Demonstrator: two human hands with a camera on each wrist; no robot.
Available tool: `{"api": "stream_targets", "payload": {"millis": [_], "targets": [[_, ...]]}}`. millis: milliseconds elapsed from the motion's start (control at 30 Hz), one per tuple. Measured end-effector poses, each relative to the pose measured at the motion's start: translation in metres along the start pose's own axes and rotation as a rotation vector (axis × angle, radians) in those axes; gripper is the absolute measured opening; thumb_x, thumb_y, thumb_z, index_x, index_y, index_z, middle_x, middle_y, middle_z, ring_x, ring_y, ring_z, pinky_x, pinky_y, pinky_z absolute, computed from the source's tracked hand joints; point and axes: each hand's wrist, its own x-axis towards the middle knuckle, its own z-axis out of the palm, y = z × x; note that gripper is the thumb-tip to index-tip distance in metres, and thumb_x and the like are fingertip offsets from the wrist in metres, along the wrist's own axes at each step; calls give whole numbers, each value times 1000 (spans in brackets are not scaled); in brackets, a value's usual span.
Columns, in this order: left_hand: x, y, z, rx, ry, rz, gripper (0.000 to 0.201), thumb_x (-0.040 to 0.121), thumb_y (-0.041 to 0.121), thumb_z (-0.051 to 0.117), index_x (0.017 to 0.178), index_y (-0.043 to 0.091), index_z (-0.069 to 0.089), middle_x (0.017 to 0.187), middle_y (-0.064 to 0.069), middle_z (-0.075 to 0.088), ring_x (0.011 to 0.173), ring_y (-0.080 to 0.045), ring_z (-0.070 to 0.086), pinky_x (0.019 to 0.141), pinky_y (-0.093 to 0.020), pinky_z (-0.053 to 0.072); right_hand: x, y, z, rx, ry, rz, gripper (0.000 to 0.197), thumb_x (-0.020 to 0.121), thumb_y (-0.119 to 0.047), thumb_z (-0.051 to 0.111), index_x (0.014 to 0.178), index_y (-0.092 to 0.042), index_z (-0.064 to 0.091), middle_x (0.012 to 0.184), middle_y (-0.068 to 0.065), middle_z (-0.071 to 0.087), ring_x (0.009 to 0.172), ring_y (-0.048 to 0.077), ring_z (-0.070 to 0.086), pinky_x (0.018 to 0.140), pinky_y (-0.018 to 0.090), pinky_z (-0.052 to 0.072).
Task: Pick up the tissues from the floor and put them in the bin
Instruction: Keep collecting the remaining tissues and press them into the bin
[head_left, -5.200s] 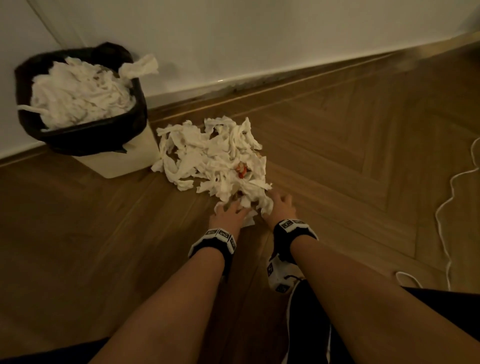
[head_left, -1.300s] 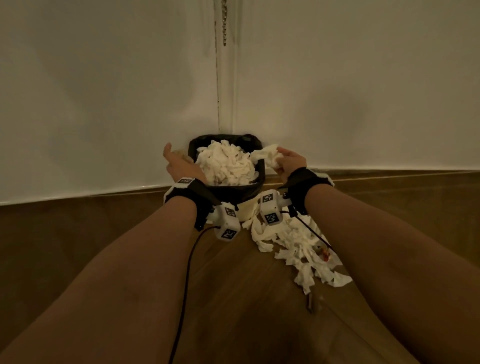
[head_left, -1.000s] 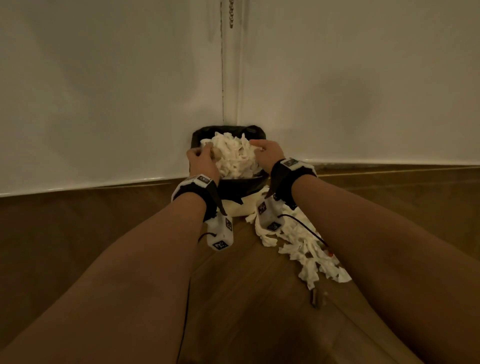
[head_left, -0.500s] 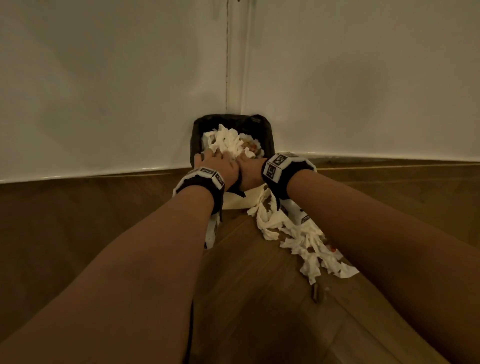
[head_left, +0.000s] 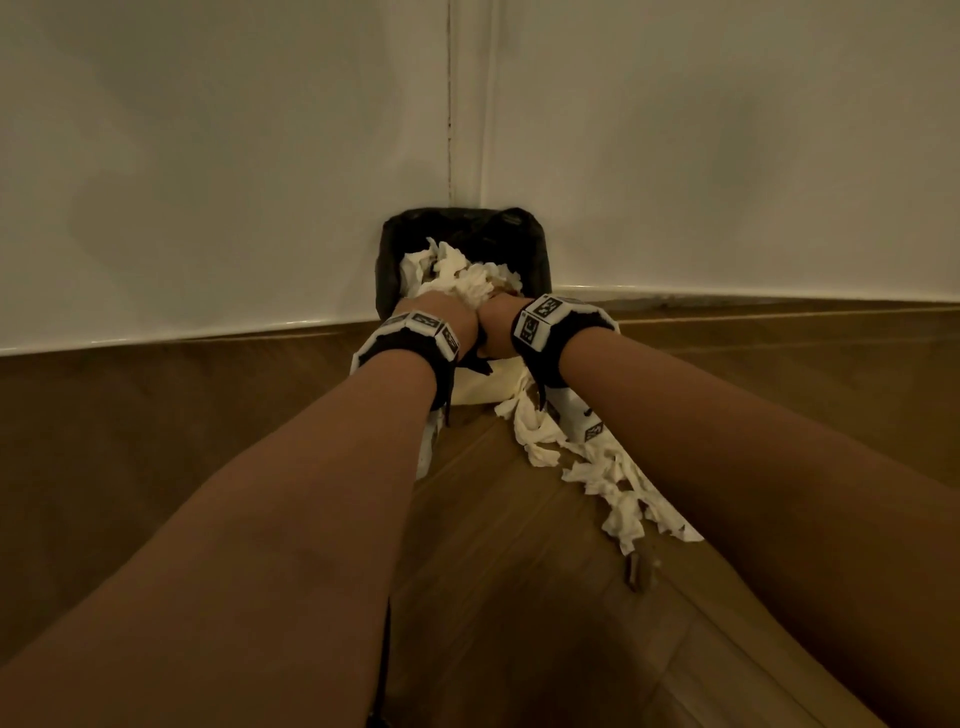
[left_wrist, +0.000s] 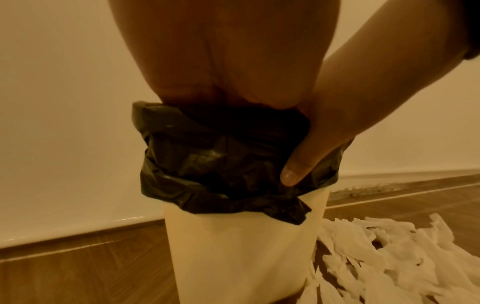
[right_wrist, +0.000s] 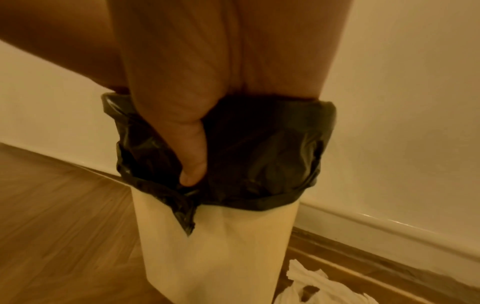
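Pressing down into the bin, we have both hands at its mouth, and everything else we place by that bin. It stands in the corner where the two white walls meet, on the wooden floor; its pale body wears a black liner folded over the rim. Tissues already inside rise in a heap at the rim, so part of the job looks done. What is left lies at the foot of the bin on its right side: a trailing spread of tissues on the floor, running from the base towards us. We judge the task somewhere past halfway, with at least one more gather needed.

Our left hand and right hand sit side by side at the near edge of the bin, on the heap. A thumb lies against the liner outside the rim. The fingers of both hands are hidden behind the rim, so we cannot tell how far they spread or whether they hold any paper. A small dark object lies beyond the far end of the spread from the bin; we cannot make it out.
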Motion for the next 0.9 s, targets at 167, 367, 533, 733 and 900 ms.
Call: {"api": "stream_targets", "payload": {"millis": [167,367,533,733,900], "targets": [[-21,0,5,-168,110,-83,39,99,29,28,131,13,42,133,-11,49,120,-32,47,106,-51,28,-33,0,2,80,269,6,39,91,-37,53,123,-15,55,127,10,56,117,29,51,100,38,37],[-43,24,10,-413,204,-213,53,99,33,27,147,13,16,154,-13,15,141,-32,16,115,-50,11,-83,15,14,200,405,33,38,94,-31,44,128,-15,48,137,6,47,130,24,37,113,39,18],[-67,68,5,-421,464,-141,55,95,27,38,147,21,21,153,-11,16,141,-31,13,115,-50,8,-140,43,29,301,566,163,37,94,-23,42,130,-20,50,136,3,48,129,23,37,110,37,26],[-92,119,33,-326,497,112,51,88,24,48,138,26,37,144,-5,30,133,-26,28,110,-45,22,-200,89,75,576,472,493,34,94,-21,42,125,-16,55,131,11,47,123,31,37,101,41,36],[-101,158,85,-297,167,244,39,91,29,45,130,27,45,131,-2,44,119,-24,46,99,-40,38,-228,117,131,730,333,672,34,94,-17,39,125,-17,54,133,13,45,123,35,37,103,42,34]]}}
